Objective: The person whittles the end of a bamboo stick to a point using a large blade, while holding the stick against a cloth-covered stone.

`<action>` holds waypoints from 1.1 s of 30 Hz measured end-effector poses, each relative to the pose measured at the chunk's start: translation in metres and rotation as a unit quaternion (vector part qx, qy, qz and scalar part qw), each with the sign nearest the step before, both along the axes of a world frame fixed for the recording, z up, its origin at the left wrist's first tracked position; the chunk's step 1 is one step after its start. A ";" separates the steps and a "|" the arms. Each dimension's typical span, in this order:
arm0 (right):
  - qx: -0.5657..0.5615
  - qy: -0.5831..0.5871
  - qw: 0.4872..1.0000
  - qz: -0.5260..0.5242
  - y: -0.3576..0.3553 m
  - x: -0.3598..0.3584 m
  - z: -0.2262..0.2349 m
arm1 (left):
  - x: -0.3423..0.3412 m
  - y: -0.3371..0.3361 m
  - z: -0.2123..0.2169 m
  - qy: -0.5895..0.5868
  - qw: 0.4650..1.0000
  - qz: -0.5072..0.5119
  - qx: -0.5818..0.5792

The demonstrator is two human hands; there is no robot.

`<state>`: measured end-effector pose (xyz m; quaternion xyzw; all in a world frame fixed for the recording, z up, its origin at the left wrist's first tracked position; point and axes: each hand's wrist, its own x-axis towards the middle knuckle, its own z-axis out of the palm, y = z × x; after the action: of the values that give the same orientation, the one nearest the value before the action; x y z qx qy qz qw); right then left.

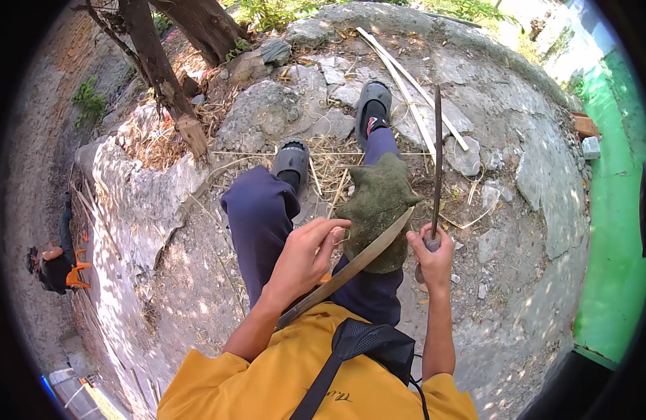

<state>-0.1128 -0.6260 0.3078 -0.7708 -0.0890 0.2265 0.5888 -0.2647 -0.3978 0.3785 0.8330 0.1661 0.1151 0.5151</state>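
Note:
In my right hand (433, 260) is the handle of a long, narrow-bladed knife (437, 161), its dark blade pointing up and away from me. The fingers of my left hand (307, 257) are pinched together, with a thin pale curled shaving (344, 236) at their tips. Between the hands a flat bamboo strip (361, 260) slants across my right thigh, from my waist up to near the knife hand. Beneath its far end a dark green cloth pad (375, 185) covers my right knee.
Long pale split strips (407, 94) lie beyond my right foot. Shavings (330, 171) litter the ground around my shoes. Tree trunks (162, 77) rise at far left, and a person with an orange chair (78, 269) is at the left edge. A green surface (610, 231) runs along the right.

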 end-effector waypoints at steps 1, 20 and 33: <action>0.009 -0.004 1.000 -0.002 0.000 0.001 -0.002 | -0.005 0.006 0.018 -0.013 1.000 0.026 -0.006; -0.066 -0.075 0.995 -0.018 -0.037 0.006 -0.004 | -0.052 0.055 0.102 0.027 0.959 0.055 0.276; -0.116 -0.198 0.972 0.057 -0.032 0.003 0.010 | 0.047 -0.049 -0.003 0.050 0.986 -0.031 0.156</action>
<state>-0.1095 -0.6575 0.3182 -0.8573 -0.2206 0.1108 0.4519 -0.2172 -0.4467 0.3752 0.9127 0.1453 0.0815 0.3731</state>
